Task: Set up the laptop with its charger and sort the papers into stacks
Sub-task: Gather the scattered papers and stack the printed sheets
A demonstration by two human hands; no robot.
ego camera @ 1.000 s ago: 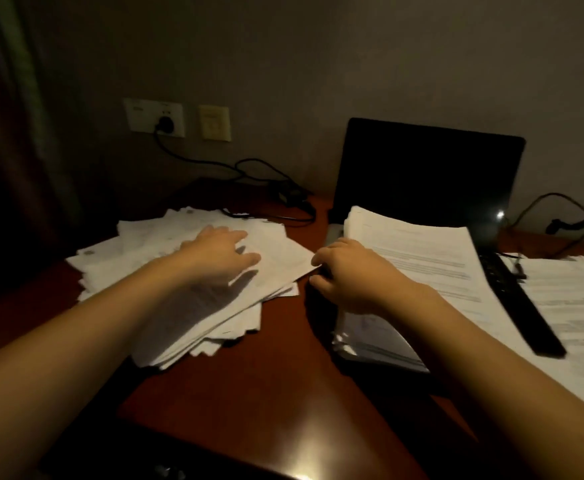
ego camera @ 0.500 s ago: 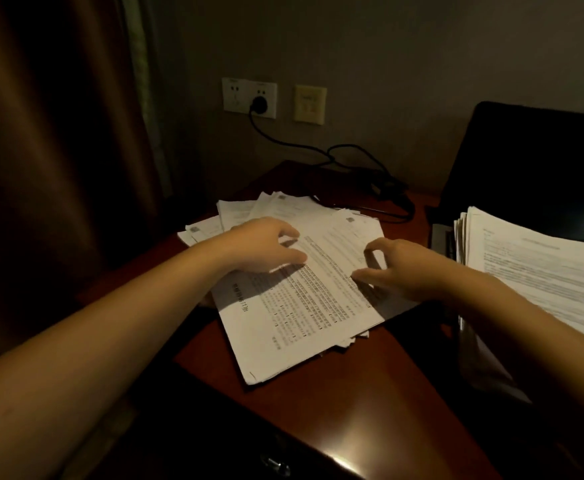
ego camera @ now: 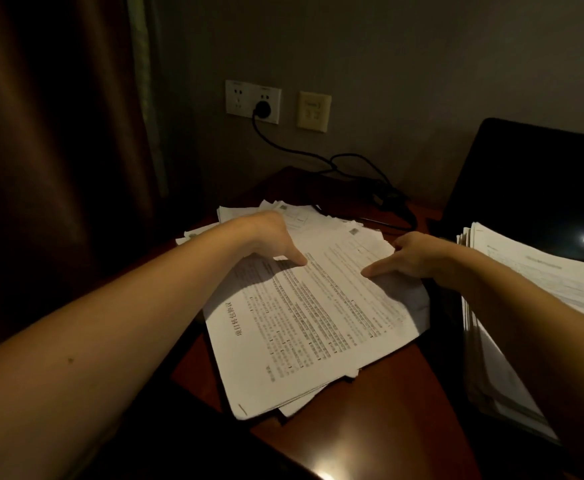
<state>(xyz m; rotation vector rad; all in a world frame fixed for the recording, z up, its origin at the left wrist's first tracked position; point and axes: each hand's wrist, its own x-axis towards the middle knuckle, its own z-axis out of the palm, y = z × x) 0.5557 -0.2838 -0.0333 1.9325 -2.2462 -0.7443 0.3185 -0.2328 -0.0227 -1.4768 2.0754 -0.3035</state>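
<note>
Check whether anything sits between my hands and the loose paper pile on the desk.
Nothing visible does. The left hand touches the pile on top, and the right hand holds its right edge, thumb on top.

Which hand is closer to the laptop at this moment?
Right. The right hand holds the right edge of the paper pile, just left of the laptop. The left hand lies further left on the same pile, with the right hand between it and the laptop.
</note>
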